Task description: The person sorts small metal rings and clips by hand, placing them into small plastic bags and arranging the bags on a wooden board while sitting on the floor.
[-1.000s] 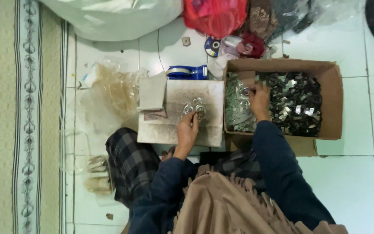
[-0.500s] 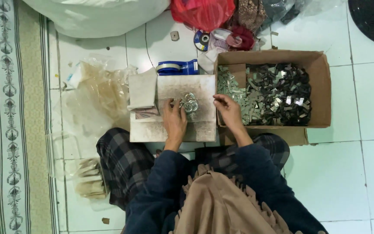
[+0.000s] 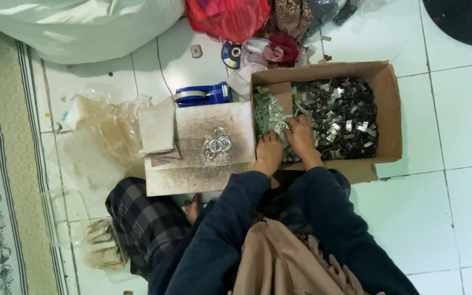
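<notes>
Half a second ago my left hand (image 3: 269, 153) was on the speckled grey-white board (image 3: 214, 147) beside the small cluster of shiny round metal rings (image 3: 216, 145), and only my right hand (image 3: 302, 135) was at the box. Now both hands are inside the open brown cardboard box (image 3: 387, 104), side by side at its near left part, and the rings lie alone on the board, untouched. I judge that as one set of parts put down and the hands gone back among the loose stock.

My left hand's fingers curl down into the pale greenish-silver metal pieces (image 3: 266, 109); whether they are gripping one I cannot tell, since the tips are buried in the heap. My right hand's fingers spread over the edge where those pale pieces meet the darker heap of small grey-black metal clips (image 3: 345, 112); I cannot tell if they are closed on anything either.

The clips are small, angular and glinting, thrown together without order. The rings are flat, bright and circular, touching one another in a tight bunch. The board is matt and dusted with dark specks, lying on the glossy white floor tiles (image 3: 454, 164). Just beyond it sits a blue plastic tape dispenser (image 3: 203, 94), and to the left a crumpled clear plastic bag (image 3: 110, 125), thin and wrinkled.
</notes>
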